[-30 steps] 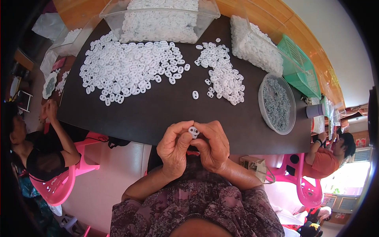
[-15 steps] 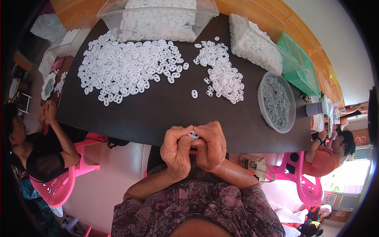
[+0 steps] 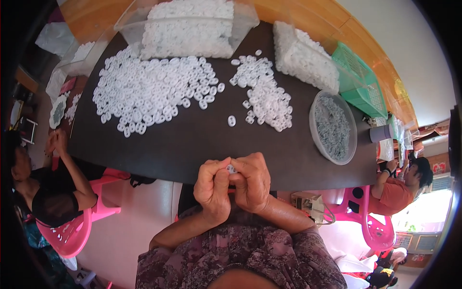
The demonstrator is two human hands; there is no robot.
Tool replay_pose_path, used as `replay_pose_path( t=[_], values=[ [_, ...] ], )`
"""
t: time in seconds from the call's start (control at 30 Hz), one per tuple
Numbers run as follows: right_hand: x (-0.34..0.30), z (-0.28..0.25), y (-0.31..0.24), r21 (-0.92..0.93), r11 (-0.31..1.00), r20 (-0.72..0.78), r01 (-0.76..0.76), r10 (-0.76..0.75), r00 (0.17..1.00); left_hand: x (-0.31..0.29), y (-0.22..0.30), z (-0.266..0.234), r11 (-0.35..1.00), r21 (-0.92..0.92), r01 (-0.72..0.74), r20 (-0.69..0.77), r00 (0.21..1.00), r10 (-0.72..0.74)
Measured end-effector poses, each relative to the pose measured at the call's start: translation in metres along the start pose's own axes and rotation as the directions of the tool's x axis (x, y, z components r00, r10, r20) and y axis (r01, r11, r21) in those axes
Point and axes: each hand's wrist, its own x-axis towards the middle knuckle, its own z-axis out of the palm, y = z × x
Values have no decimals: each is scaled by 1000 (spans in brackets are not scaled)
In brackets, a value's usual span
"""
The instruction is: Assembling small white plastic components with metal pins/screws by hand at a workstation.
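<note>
The left hand (image 3: 212, 189) and right hand (image 3: 253, 183) are jointly pinching a small, holed, white plastic-looking piece (image 3: 231, 169) midway between them, its long axis hidden

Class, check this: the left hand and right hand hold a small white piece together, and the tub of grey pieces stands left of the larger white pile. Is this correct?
No: the tub of grey pieces stands right of the larger white pile, as the head view shows. The left hand and right hand do hold a small white piece together.
</note>
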Motion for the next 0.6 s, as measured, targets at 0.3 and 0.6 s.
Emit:
replay_pose_path(
  t=[0.3, 0.6],
  values=[
    [62, -72, 63, -205, 977, -86, -65, 48, 995, 59, 13, -7, 859, 477, -186, 330, 944, 21],
    [193, -159, 190, -690, 689, -182, -222, 131, 975, 100, -11, 7, 589, 626, -511, 514, 839, 181]
  ],
)
